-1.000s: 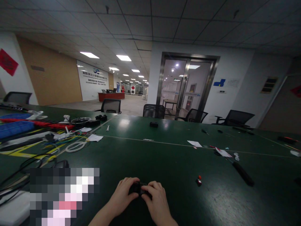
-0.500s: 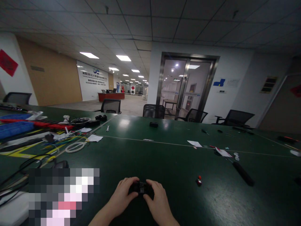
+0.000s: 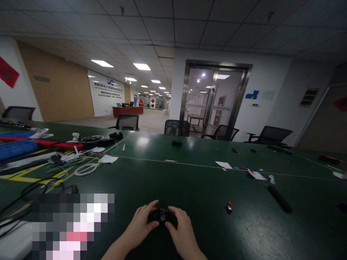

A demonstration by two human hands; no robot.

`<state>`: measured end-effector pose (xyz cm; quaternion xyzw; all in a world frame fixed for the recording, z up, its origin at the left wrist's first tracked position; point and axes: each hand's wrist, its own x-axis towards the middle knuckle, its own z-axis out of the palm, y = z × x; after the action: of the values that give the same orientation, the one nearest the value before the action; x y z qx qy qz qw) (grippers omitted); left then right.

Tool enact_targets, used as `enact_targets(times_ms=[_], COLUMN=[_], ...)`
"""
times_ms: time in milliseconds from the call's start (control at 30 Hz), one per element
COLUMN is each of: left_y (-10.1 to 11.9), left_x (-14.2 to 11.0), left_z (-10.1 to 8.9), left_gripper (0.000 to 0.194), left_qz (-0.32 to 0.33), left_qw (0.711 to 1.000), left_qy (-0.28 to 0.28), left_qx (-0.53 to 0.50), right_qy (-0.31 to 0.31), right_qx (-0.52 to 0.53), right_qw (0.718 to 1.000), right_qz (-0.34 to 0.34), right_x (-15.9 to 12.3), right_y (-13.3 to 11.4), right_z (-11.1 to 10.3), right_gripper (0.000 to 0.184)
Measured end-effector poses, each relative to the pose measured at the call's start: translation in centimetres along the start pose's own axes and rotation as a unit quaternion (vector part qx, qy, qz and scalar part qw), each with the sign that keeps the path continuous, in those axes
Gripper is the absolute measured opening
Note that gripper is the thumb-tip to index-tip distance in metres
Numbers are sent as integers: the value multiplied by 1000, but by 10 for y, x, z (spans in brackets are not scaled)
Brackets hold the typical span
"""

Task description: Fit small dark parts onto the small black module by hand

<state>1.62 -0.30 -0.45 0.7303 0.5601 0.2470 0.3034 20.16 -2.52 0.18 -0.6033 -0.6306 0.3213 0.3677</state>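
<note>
A small black device (image 3: 162, 215) with a greyish patch in its middle is between my two hands, low in the view at the near side of the table. Its exact kind is too dark to make out. My left hand (image 3: 138, 224) grips its left end, with the thumb at the near side and the index finger lifted off its far edge. My right hand (image 3: 182, 228) wraps its right end, thumb close to me and fingers curled over the far side. Both ends are hidden under the fingers. To the right lies a small red and white piece (image 3: 229, 207).
The dark green table (image 3: 141, 173) spreads all round. At left are a blue tray (image 3: 18, 148), a coiled white cable (image 3: 86, 169), and black cables. A black-handled tool (image 3: 279, 199) and paper (image 3: 256, 174) lie at right. A small black box (image 3: 177, 143) stands farther back.
My right hand has drawn back from the device's middle to its right end, uncovering the greyish patch. My left index finger has risen. The device stays in about the same place.
</note>
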Motion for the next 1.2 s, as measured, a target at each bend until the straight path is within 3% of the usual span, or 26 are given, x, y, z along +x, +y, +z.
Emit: enact_targets(times_ms=[300,567,833,1200], left_y=[2,-6,4,4], left_x=[-1,1,-3,-2], left_z=[-2,3,-2,-1], left_gripper=[46,45,43,47], left_qz=[4,21,11,4], left_qw=[1000,1000,1000,1000], left_qy=[5,22,8,-4], left_qx=[3,-9,-16,-17], right_qy=[1,-13,-18,-28], right_qx=[-2,-17,4,-14], right_qw=[1000,999,1000,997], right_qz=[-7,-38,-21,-75], right_x=[-2,1,-2,-2], right_y=[-3,2,-4,-6], right_z=[-1,0,-3,-6], right_gripper=[37,38,36,33])
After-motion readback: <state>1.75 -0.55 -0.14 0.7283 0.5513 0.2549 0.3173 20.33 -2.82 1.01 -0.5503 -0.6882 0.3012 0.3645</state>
